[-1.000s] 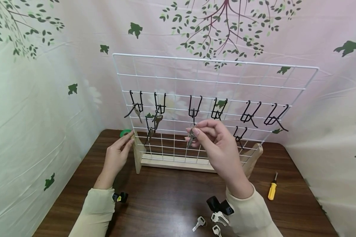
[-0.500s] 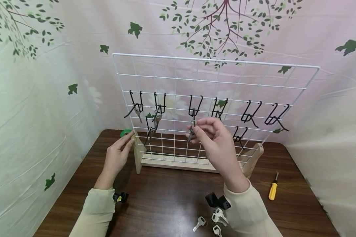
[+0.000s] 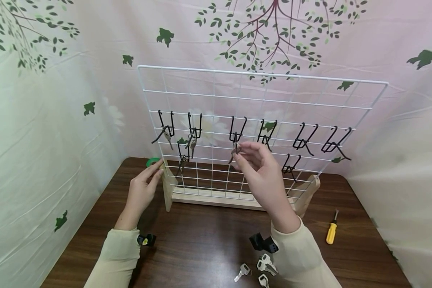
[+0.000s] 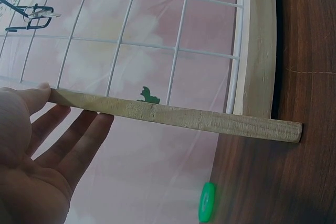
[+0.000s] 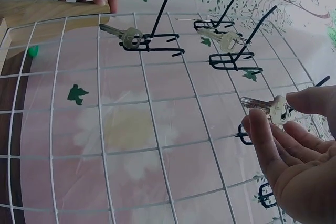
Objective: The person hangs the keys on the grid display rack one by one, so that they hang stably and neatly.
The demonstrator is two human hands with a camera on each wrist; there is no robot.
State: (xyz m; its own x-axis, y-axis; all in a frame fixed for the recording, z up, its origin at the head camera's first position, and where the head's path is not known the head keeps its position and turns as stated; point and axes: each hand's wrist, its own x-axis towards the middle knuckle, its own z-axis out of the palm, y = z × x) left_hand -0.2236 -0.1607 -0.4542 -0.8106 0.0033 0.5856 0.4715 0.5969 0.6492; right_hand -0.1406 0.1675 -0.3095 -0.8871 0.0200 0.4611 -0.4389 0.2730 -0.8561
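My right hand (image 3: 261,170) pinches a silver key (image 5: 274,110) between thumb and forefinger, in front of a middle black hook (image 3: 236,130) on the white wire grid (image 3: 263,73). Its ring is right at the hook's tip, partly hidden by the fingers. On the left, my left hand (image 3: 142,188) grips the top of the wooden side leg (image 4: 168,117) of the grid's stand, thumb on one face and fingers on the other. Keys hang from hooks nearby: one key (image 3: 168,135) at far left, another key (image 3: 192,144) beside it, and a lower key (image 3: 184,160).
Several loose keys (image 3: 243,272) lie on the dark wooden table (image 3: 198,240) near the right sleeve. A yellow-handled screwdriver (image 3: 331,233) lies to the right. Bare hooks (image 3: 302,140) occupy the grid's right side. A green ring-shaped item (image 4: 207,202) sits behind the left leg.
My right hand has risen slightly, bringing the key up closer to the hook; the key now tilts further to the side. My left hand stays on the wooden leg.
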